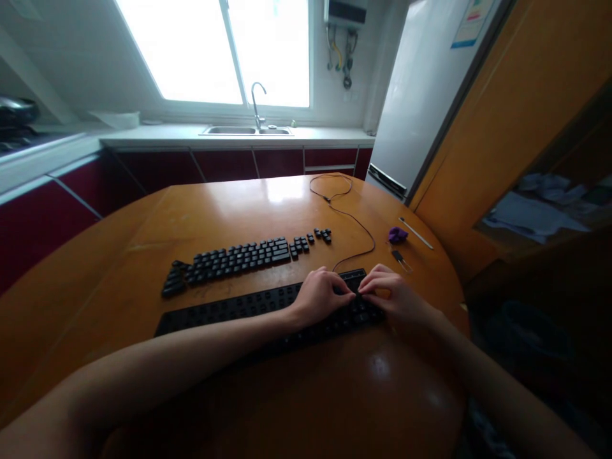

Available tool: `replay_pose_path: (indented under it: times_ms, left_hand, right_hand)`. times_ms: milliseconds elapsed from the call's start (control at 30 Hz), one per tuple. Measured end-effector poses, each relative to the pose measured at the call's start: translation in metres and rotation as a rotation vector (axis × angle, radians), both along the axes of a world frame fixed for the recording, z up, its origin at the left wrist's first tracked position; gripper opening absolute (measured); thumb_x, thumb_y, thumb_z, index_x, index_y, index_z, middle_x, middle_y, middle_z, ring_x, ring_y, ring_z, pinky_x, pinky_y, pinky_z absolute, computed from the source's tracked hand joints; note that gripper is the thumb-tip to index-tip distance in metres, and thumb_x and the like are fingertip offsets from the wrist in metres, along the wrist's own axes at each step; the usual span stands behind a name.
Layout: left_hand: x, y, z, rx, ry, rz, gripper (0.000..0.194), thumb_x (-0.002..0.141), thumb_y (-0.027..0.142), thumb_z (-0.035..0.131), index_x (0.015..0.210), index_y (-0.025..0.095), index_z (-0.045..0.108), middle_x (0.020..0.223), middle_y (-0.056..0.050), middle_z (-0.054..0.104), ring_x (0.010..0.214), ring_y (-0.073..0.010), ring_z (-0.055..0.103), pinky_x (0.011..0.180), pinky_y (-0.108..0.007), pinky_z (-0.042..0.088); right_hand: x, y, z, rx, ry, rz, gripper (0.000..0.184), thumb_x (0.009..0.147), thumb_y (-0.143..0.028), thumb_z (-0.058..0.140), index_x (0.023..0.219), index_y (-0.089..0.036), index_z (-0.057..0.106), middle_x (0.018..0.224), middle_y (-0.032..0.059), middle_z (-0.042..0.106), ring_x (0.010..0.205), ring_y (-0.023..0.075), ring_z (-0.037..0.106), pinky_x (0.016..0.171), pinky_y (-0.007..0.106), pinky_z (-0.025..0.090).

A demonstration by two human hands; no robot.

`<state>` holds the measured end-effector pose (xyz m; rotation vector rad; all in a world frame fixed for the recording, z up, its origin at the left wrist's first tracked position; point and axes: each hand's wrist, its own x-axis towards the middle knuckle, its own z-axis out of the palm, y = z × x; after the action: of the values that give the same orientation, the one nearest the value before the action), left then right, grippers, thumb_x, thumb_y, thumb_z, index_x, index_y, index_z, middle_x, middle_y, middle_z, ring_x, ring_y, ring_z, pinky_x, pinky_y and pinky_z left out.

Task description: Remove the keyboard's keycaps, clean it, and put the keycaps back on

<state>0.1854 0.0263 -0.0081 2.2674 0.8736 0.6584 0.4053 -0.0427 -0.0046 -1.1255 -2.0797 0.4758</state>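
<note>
A black keyboard [268, 306] lies on the table, most of its left and middle part bare of keycaps. At its right end, over the number pad, my left hand [321, 294] and my right hand [394, 294] nearly meet. Both are closed, thumb and fingers pinched together close to the keys. Whatever sits between the fingertips is too small and dark to make out. Behind the keyboard, loose black keycaps [239, 258] are laid out in rows much like a keyboard layout, with a few small groups to their right.
A thin cable [368, 233] curls from the keyboard to the table's far edge. On the right lie a wire keycap puller [400, 260], a purple cloth [397, 234] and a thin white stick [417, 234]. The wooden table [229, 207] has a rounded edge.
</note>
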Motion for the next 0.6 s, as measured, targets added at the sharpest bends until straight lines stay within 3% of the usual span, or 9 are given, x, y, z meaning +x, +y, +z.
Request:
replay_pose_path:
  times_ms: [600]
  left_hand:
    - [-0.004,-0.013,-0.003,0.163,0.034,-0.035,0.013,0.083,0.033,0.077,0.072,0.025,0.077,0.086,-0.001,0.077,0.089,-0.0223,0.058,0.086,-0.039,0.04]
  right_hand:
    - [-0.008,-0.002,-0.007,0.171,-0.075,0.057,0.011,0.094,-0.019,0.064,0.089,-0.022,0.072,0.091,0.0047,0.074,0.087,0.0211,0.056,0.08,0.038,0.048]
